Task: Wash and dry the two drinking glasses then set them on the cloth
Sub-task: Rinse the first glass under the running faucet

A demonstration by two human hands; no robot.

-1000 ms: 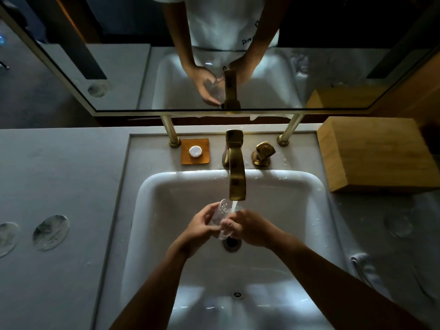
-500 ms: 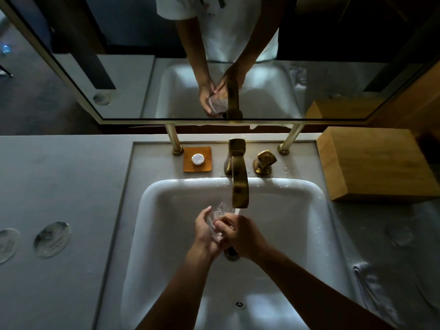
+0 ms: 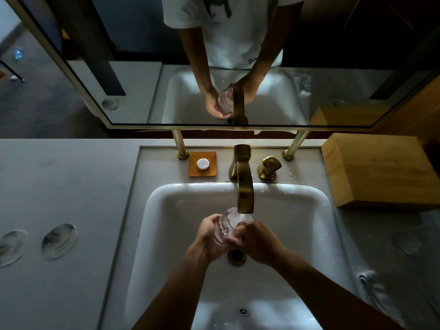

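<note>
glass [image 3: 227,226] gripped between left hand [image 3: 209,236], right hand [image 3: 258,242]

The tap [image 3: 245,186] is overhanging the sink [image 3: 166,201], blocking the way from above; the wooden box [image 3: 381,170] is crowding the right surface [image 3: 381,234]; the left surface [image 3: 59,182] is lying open.

The scene is dim and bluish. Soft light falls on the white sink [image 3: 166,210], glaring at its lower centre, while the upper right of the frame sinks into black. Wide-angle distortion bends the mirror [image 3: 71,67] frame at the edges.
</note>
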